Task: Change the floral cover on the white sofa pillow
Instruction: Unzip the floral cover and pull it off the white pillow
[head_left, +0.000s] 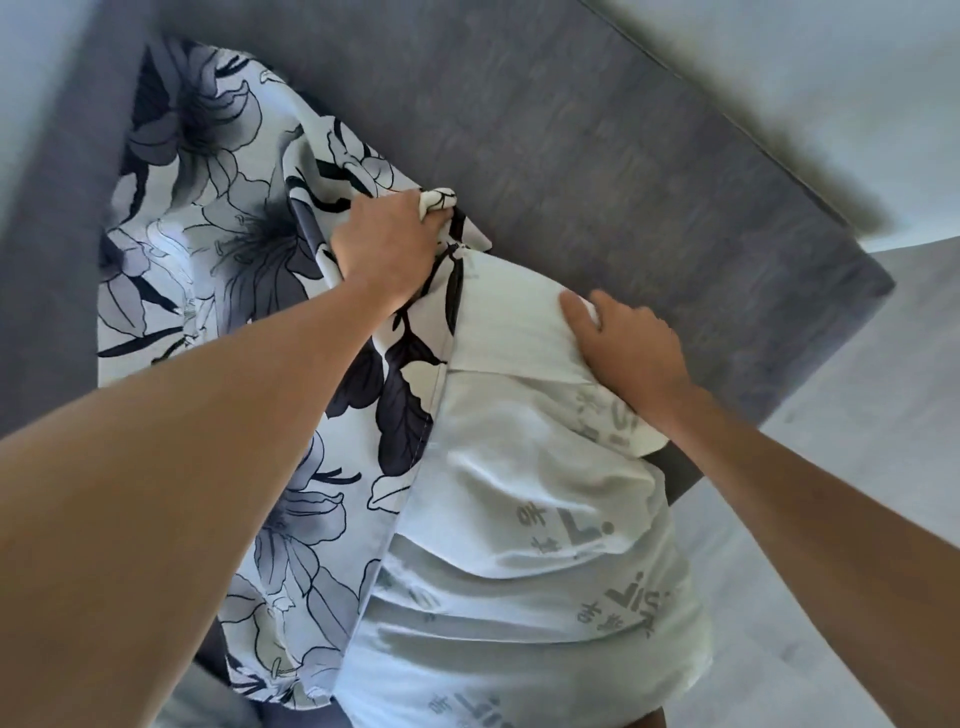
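Observation:
A white pillow (519, 519) with faint grey lettering lies across a grey sofa, its right half bare. The floral cover (208, 234), white with dark grey flowers and leaves, still wraps the pillow's left part, and its open edge runs down the pillow's middle. My left hand (387, 244) is clenched on a bunched piece of the cover's edge near the top. Flat on the bare pillow's upper right corner rests my right hand (623, 338), fingers curled over the fabric there.
The grey sofa's backrest (623, 156) runs diagonally behind the pillow, and its armrest (47, 260) stands at the left. A pale floor (857, 467) shows at the right, past the sofa's end.

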